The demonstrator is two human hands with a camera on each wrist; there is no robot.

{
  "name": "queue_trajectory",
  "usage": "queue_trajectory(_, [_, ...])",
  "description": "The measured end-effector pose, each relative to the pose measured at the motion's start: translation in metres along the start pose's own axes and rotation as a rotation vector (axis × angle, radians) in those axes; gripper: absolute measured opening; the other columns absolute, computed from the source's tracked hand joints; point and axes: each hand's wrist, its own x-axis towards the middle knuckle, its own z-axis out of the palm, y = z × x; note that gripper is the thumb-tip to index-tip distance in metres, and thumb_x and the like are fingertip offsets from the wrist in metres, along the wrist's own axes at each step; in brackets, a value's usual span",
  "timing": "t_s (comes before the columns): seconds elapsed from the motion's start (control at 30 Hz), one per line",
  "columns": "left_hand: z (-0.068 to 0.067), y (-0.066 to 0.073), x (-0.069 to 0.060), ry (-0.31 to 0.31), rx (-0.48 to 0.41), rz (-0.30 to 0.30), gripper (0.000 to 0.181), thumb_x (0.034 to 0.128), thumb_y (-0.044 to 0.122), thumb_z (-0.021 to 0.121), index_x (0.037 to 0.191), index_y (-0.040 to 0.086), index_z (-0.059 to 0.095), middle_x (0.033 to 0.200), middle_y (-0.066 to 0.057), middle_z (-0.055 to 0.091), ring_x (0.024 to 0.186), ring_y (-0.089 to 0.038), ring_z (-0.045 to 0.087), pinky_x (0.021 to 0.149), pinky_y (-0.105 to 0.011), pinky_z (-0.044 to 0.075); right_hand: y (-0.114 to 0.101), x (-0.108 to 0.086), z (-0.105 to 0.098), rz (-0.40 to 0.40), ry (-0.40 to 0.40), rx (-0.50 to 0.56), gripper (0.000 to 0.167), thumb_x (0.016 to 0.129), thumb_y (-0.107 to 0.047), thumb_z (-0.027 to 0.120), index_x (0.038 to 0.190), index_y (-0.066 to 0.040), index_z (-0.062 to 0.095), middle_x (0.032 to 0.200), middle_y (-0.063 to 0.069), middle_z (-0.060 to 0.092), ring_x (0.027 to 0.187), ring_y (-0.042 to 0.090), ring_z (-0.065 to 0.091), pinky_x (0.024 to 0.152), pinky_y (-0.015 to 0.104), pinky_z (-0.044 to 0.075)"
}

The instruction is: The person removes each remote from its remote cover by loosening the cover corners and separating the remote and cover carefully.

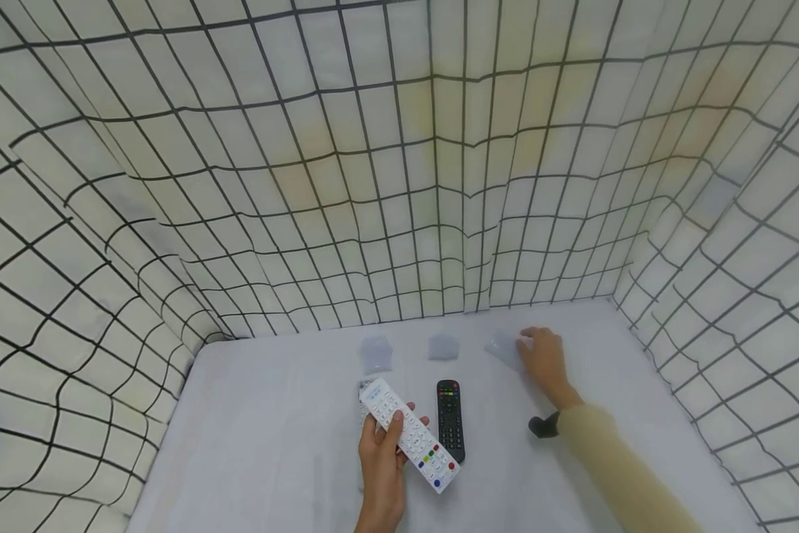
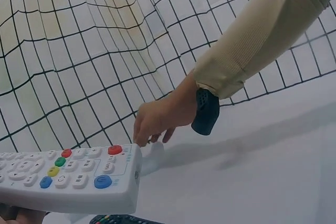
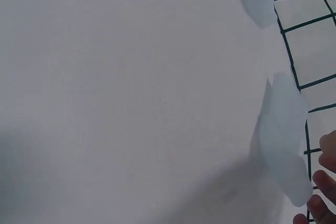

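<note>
In the head view my left hand point(image 1: 382, 463) grips a white remote control point(image 1: 412, 437) with coloured buttons, thumb on top. The same white remote point(image 2: 73, 177) fills the lower left of the left wrist view. Beneath it lie a black remote point(image 1: 449, 414) and another pale remote point(image 1: 362, 392), mostly hidden. My right hand point(image 1: 544, 363) is at a clear plastic sleeve point(image 1: 502, 346) near the back of the table. In the right wrist view its fingertips point(image 3: 326, 182) are beside the raised sleeve point(image 3: 283, 135); whether they pinch it is unclear.
Two more folded clear plastic sleeves lie at the back of the white table point(image 1: 252, 429), one on the left point(image 1: 376, 354) and one in the middle point(image 1: 443, 346). White cloth walls with a black grid point(image 1: 386, 185) enclose the back and both sides.
</note>
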Motion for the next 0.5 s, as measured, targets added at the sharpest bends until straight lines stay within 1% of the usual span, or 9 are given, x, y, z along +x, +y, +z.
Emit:
queue_trajectory(0.1, [0.004, 0.001, 0.003, -0.031, 0.02, -0.011, 0.055, 0.1103, 0.024, 0.053, 0.158, 0.01, 0.029, 0.145, -0.023, 0.06, 0.115, -0.029, 0.075, 0.094, -0.034, 0.062, -0.006, -0.007, -0.005, -0.029, 0.011, 0.004, 0.037, 0.107, -0.024, 0.053, 0.135, 0.0, 0.06, 0.141, 0.026, 0.057, 0.135, 0.045, 0.048, 0.115, 0.062, 0.038])
queue_trajectory(0.23, [0.009, 0.002, 0.008, -0.081, 0.079, -0.048, 0.055, 0.1085, 0.029, 0.057, 0.155, 0.011, 0.034, 0.142, -0.019, 0.065, 0.112, -0.028, 0.076, 0.09, -0.032, 0.062, -0.015, -0.017, -0.012, -0.067, -0.014, 0.043, 0.032, 0.107, -0.023, 0.055, 0.133, -0.005, 0.063, 0.14, 0.021, 0.059, 0.131, 0.04, 0.052, 0.111, 0.059, 0.044])
queue_trajectory(0.37, [0.013, 0.004, 0.012, -0.187, 0.156, -0.08, 0.06, 0.106, 0.034, 0.061, 0.154, 0.009, 0.036, 0.141, -0.019, 0.066, 0.11, -0.027, 0.077, 0.087, -0.031, 0.062, -0.027, -0.026, -0.018, -0.148, -0.075, 0.099, 0.028, 0.106, -0.022, 0.059, 0.13, -0.009, 0.064, 0.134, 0.014, 0.064, 0.121, 0.033, 0.06, 0.102, 0.052, 0.052])
queue_trajectory(0.5, [0.017, 0.005, 0.017, -0.291, 0.233, -0.1, 0.068, 0.1041, 0.036, 0.064, 0.157, 0.007, 0.034, 0.139, -0.019, 0.066, 0.105, -0.027, 0.078, 0.084, -0.031, 0.062, -0.046, -0.037, -0.026, -0.262, -0.181, 0.155, 0.026, 0.103, -0.018, 0.065, 0.128, -0.011, 0.066, 0.128, 0.009, 0.068, 0.114, 0.026, 0.065, 0.097, 0.047, 0.057])
